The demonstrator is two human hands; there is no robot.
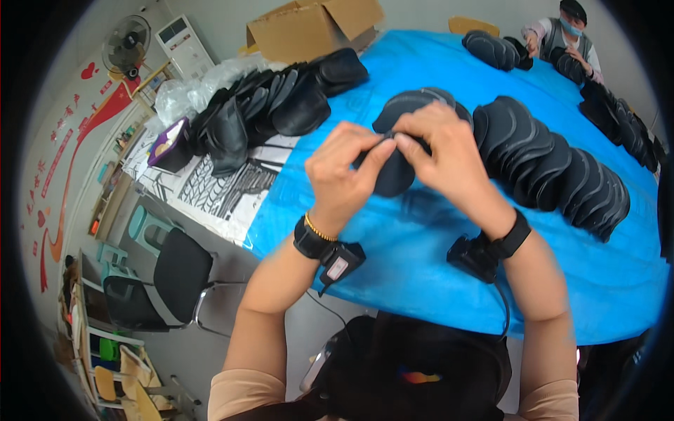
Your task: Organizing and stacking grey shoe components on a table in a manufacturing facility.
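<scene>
Close together over the blue-covered table, my left hand (342,172) and my right hand (444,144) both pinch the upper edge of a black rounded flat piece (394,175). Its lower part hangs below my fingertips; what the thumbs press on is too small to make out. Just behind my hands lie a few similar black pieces (413,102). Right of my right hand, a long overlapping row of black rounded pieces (547,158) with curved pale edge lines runs toward the table's right side.
A heap of black pieces (270,102) lies at the left, by a purple-rimmed box (170,147) and clear plastic bags (184,98). An open cardboard box (312,29) stands behind. Across the blue cloth (400,259), another person (570,42) handles black pieces. A black chair (181,270) stands left.
</scene>
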